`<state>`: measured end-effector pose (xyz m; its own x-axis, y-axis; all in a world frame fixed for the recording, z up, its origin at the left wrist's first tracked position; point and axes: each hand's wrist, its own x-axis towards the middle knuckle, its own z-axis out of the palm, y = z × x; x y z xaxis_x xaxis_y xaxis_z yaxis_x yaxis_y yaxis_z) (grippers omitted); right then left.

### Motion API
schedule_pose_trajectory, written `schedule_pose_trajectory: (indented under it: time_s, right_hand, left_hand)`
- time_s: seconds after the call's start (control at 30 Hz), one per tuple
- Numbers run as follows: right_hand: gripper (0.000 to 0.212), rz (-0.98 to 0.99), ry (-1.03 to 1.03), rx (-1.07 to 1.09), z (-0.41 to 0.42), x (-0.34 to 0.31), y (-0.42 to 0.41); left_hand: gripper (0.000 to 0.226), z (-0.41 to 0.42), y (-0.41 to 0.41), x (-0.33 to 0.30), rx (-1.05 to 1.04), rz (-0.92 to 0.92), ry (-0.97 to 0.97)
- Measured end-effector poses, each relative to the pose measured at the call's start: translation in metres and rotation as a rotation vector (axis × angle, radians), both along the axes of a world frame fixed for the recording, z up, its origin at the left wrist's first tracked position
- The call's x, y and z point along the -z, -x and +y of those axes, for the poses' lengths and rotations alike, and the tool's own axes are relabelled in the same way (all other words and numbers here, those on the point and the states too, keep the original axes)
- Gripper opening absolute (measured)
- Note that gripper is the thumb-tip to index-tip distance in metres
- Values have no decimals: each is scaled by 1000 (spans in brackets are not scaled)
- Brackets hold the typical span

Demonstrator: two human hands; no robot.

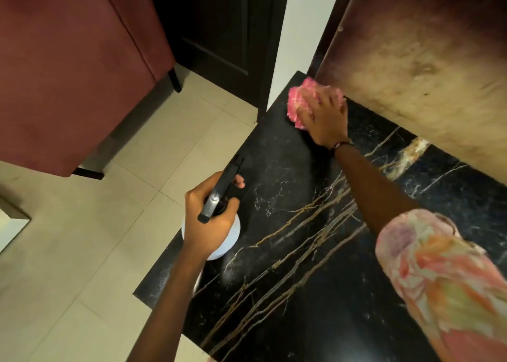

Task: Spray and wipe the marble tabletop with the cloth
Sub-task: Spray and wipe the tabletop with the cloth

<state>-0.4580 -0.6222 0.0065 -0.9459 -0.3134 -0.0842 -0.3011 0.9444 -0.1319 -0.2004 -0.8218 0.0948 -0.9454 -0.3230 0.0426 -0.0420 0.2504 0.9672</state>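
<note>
The black marble tabletop (288, 224) with gold and white veins fills the lower right. My right hand (325, 117) presses a pink cloth (297, 101) flat on the far corner of the marble, close to the brown panel. My left hand (211, 216) grips a spray bottle (219, 194) with a black trigger head and a white body, held over the table's left edge, nozzle pointing toward the far corner. The bottle's white body is mostly hidden under my hand.
A maroon upholstered chair (68, 68) stands on the beige tiled floor (82, 252) to the left. A dark door (219, 24) is beyond it. A large brown and cream mottled panel (425, 68) overhangs the table's far right side.
</note>
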Motion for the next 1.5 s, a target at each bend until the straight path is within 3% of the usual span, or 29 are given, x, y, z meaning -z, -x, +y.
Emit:
schedule_pose_trajectory:
  time_s: [0.1,0.33,0.53,0.67,0.83,0.93,1.03,1.1,1.17,1.23,1.3,1.37,1.5]
  right_hand:
    - [54,-9,37,238,33,1,9]
    - [55,2,101,496,124,-3,-41]
    - [56,-19,104,803,194,-6,-115]
    - [58,19,102,964,188,-3,-185]
    - [58,-16,72,774,108,-5,-251]
    - [58,-40,56,510,48,-9,-276]
    - [55,-3,64,199,6,-7,-326]
    - [53,0,69,-34,1,-6,-369]
    - [54,-6,28,-238,23,-3,-403]
    - [56,2,-17,-337,60,0,-418]
    - [60,-18,-63,-268,98,-1,-424]
    - [69,-94,-41,-54,129,-6,-431]
    - [68,-128,62,412,143,-10,-470]
  left_hand:
    - [38,-3,-17,3,-33,10,-6]
    - [27,15,-26,-1,59,-9,-31]
    - [28,35,-52,-3,116,2,-56]
    - [26,45,-83,-5,108,-4,-87]
    - [23,46,-127,-16,76,-44,-58]
    - [18,46,-157,-22,3,-80,-10]
    - [33,42,-184,-24,-20,-94,58]
    - [32,38,-200,-24,-49,-144,61]
    - [17,35,-214,-24,-85,-197,27]
    - [9,33,-224,-25,-121,-238,2]
    - [12,31,-232,-28,-123,-273,-36]
    - [15,28,-240,-33,-88,-321,-75]
    - [20,23,-252,-40,-12,-373,-89]
